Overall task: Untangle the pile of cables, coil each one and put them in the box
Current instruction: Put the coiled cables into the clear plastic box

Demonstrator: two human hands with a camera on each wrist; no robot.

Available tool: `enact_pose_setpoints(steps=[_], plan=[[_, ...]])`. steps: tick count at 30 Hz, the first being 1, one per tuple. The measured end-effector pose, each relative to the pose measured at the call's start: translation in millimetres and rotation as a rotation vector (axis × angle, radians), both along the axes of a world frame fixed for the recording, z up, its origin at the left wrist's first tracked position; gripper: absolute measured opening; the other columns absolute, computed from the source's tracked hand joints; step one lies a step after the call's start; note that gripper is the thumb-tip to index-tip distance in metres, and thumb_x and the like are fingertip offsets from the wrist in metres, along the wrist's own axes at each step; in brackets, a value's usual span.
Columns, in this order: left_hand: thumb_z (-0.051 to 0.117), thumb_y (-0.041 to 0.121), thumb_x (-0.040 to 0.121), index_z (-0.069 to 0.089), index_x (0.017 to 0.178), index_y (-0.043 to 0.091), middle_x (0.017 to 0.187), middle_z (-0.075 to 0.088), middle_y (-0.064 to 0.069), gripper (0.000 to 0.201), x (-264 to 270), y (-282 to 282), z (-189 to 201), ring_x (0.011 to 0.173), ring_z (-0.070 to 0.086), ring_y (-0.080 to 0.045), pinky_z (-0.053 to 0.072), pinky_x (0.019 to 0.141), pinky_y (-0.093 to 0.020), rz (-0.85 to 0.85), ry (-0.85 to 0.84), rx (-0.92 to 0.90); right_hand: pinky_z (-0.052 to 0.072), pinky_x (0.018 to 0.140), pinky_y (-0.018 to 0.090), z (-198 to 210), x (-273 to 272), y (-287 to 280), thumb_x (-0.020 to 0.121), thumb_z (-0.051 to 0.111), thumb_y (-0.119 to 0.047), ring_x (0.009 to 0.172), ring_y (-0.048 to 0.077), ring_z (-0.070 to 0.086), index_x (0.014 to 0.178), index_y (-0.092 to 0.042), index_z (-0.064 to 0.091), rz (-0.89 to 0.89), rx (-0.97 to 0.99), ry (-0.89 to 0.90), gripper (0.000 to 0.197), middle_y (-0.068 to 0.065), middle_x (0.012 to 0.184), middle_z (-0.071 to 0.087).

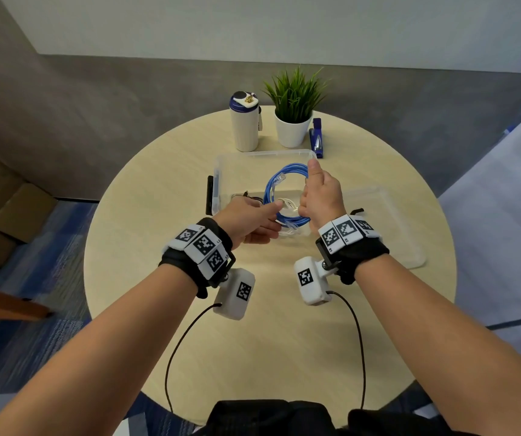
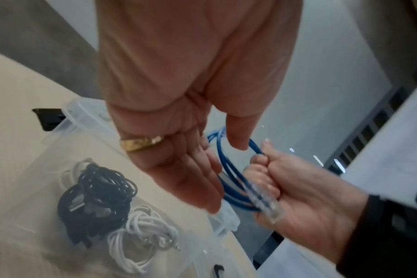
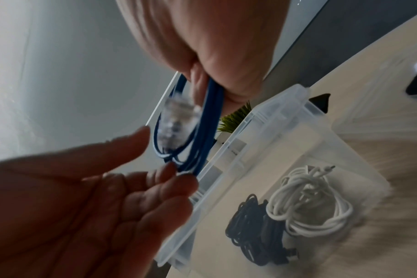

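**A:** Well, starting at the left, what is on the round wooden table?

**B:** Left hand reaches in palm up, fingers straight and relaxed, gripping nothing; its fingertips sit just beside the blue ethernet cable. A gold ring is on 1 finger.

**A:** And the cable?

**B:** Coiled into a loop, held above the clear plastic box. Right hand pinches the loop, thumb up and fingers curled round the strands. 1 clear connector lies against its fingers.

**A:** Anything in the box?

**B:** 2 coils on its floor: a black cable and a white cable, touching each other.

**A:** Further right?

**B:** The box's clear lid lies flat just beside it. Behind the box, left to right: a white bottle, a potted plant, a blue stapler.
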State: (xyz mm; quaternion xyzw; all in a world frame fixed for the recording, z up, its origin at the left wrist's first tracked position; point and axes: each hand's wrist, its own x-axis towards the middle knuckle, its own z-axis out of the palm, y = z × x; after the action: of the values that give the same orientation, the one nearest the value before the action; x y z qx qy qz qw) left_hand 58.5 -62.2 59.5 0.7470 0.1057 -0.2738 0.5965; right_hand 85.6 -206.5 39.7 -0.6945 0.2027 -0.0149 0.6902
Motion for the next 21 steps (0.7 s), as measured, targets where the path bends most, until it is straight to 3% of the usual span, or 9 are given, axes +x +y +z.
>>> enact_pose_setpoints(steps=[5, 9, 14, 18, 21], plan=[[0.075, 0.021, 0.080, 0.059, 0.074, 0.007, 0.072, 0.069, -0.012, 0.022, -1, -7, -4, 0.059, 0.065, -0.019, 0.058, 0.064, -0.032, 0.081, -0.123, 0.118, 0.021, 0.036, 0.018, 5, -7, 6, 0.100, 0.039, -0.043, 0.036, 0.006, 0.021, 0.079, -0.016, 0.040, 0.032, 0.214, -0.017, 0.034, -0.003, 0.057, 0.021], [0.070, 0.008, 0.083, 0.061, 0.074, 0.005, 0.070, 0.068, -0.012, 0.013, 2, -3, -1, 0.056, 0.064, -0.018, 0.060, 0.068, -0.034, 0.027, -0.084, 0.108, 0.024, 0.035, 0.018, 5, -8, 5, 0.100, 0.038, -0.044, 0.038, 0.007, 0.024, 0.077, -0.018, 0.042, 0.011, 0.158, -0.009, 0.035, -0.002, 0.059, 0.023], [0.072, 0.014, 0.083, 0.061, 0.071, 0.012, 0.074, 0.068, -0.008, 0.016, 5, 11, 11, 0.061, 0.061, -0.012, 0.051, 0.058, -0.021, -0.227, -0.082, 0.143, 0.034, 0.036, 0.019, 1, -5, 0, 0.098, 0.038, -0.048, 0.045, 0.013, 0.038, 0.074, -0.026, 0.045, -0.028, -0.047, -0.021, 0.034, 0.000, 0.061, 0.038], [0.070, 0.014, 0.083, 0.057, 0.071, 0.014, 0.070, 0.065, -0.002, 0.018, 5, 20, 26, 0.055, 0.056, -0.006, 0.039, 0.048, -0.014, -0.365, -0.125, 0.016, 0.036, 0.043, 0.024, 0, -3, -3, 0.098, 0.039, -0.048, 0.046, 0.014, 0.039, 0.071, -0.027, 0.044, -0.048, -0.100, -0.043, 0.035, -0.002, 0.059, 0.040], [0.071, 0.012, 0.083, 0.054, 0.068, 0.016, 0.066, 0.064, -0.002, 0.022, 8, 29, 29, 0.050, 0.054, -0.005, 0.036, 0.045, -0.015, -0.448, -0.126, 0.172, 0.033, 0.035, 0.019, 2, -2, -5, 0.097, 0.040, -0.049, 0.044, 0.014, 0.038, 0.071, -0.026, 0.042, -0.053, -0.036, -0.022, 0.035, -0.004, 0.063, 0.037]])
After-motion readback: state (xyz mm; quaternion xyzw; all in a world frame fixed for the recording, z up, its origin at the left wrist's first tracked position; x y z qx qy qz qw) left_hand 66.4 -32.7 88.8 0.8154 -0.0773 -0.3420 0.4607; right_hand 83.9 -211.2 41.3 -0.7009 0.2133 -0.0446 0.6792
